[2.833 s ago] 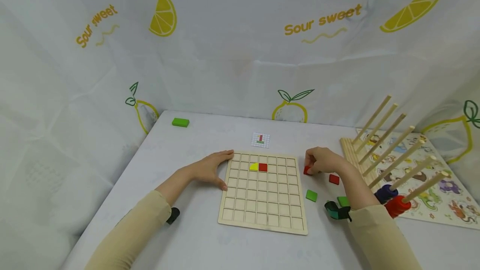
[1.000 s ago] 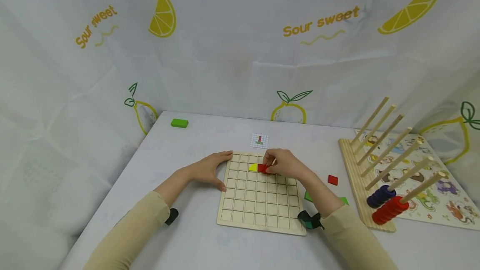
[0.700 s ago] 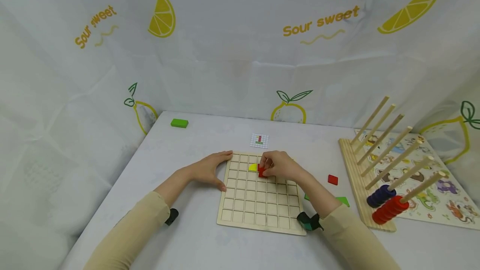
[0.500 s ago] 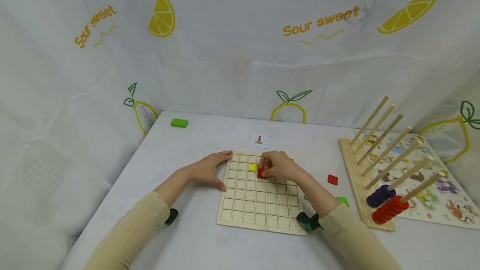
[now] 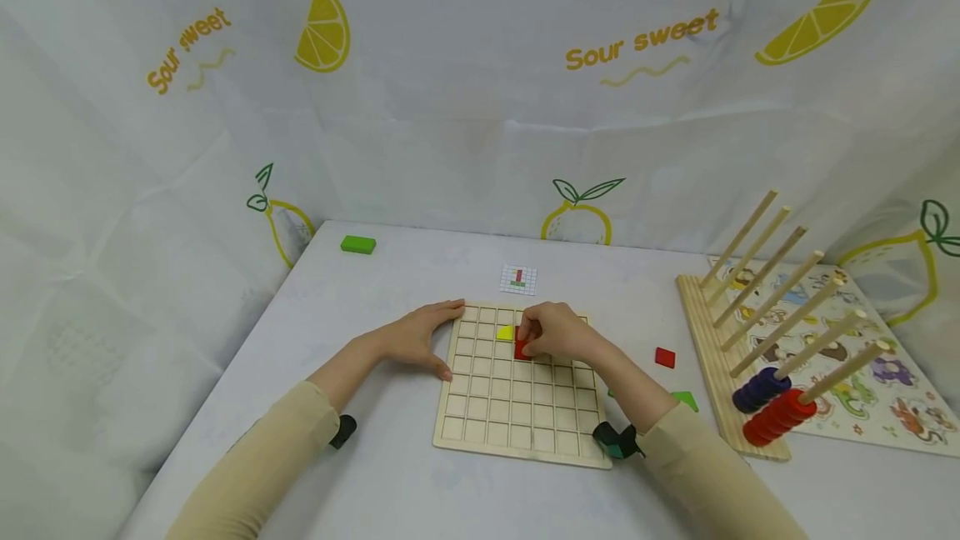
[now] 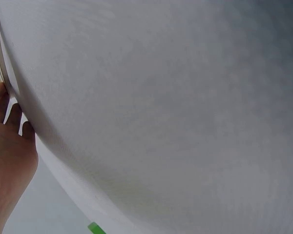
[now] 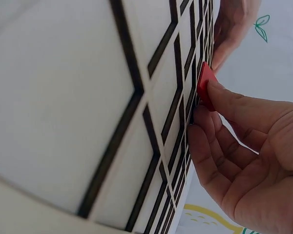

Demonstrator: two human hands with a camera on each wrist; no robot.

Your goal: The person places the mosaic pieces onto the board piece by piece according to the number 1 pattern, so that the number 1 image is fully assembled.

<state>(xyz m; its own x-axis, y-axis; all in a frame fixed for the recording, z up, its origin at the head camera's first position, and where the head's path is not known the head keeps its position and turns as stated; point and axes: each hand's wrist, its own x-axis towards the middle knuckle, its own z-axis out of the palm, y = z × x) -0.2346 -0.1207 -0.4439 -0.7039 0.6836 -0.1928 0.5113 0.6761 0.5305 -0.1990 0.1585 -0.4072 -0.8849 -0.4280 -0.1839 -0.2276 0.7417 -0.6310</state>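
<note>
A pale wooden grid board [image 5: 521,416] lies on the table between both hands. My left hand [image 5: 415,340] rests at its left edge, fingers extended and thumb apart; the left wrist view shows fingertips at the board's side. Over the upper part of the grid, my right hand [image 5: 561,332] pinches a red square tile [image 7: 205,87] between thumb and fingers. That tile [image 5: 521,352] sits tilted at a cell in the right wrist view. Just above it another red tile shows in part behind the fingers, with a yellow piece [image 5: 505,332] in the cell to its left.
A small pattern card [image 5: 518,280] lies beyond the board. To the right are a loose red tile [image 5: 664,357] and a green tile [image 5: 686,400], another green one mostly hidden under the forearm. Farther right stands a peg rack [image 5: 708,327] with rings. A green block [image 5: 358,245] lies back left.
My right hand has carried the red tile from the table right of the board leftward onto the grid, then slightly down below the first red tile. My left hand stays put.
</note>
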